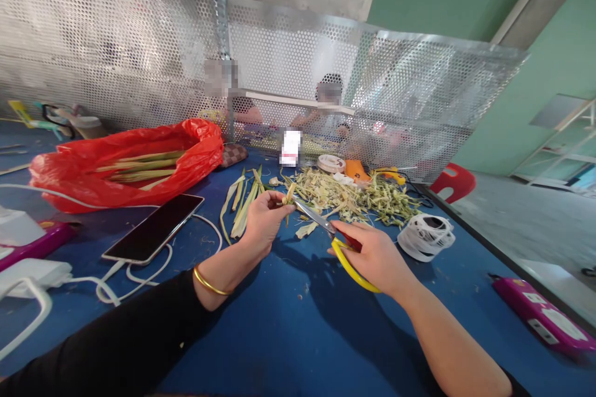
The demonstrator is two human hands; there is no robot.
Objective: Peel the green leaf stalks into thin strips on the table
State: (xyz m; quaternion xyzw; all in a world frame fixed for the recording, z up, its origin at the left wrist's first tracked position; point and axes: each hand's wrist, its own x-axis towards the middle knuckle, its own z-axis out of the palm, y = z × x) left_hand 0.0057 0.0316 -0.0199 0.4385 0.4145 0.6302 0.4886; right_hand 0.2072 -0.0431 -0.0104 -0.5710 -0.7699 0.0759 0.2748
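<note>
My left hand (265, 218) pinches a small piece of pale yellow-green leaf (289, 192) between thumb and fingertips. Scissors (350, 268) with yellow and red handles are in my right hand (372, 255), their blades pointing at the leaf piece and their tips right by my left fingertips. Whether the blades touch the leaf I cannot tell. Beyond my left hand lie several long leaf strips (244, 214). A heap of leaf scraps (335, 195) spreads past the scissors, with greener bits at its right end.
A red plastic bag (195, 158) holding leaf strips stands at left. Nearer are a phone (153, 229) and white cables. A roll of white string (426, 237) and a purple box (542, 313) lie at right. Perforated metal panels (288, 43) border the blue table (279, 329); people sit behind.
</note>
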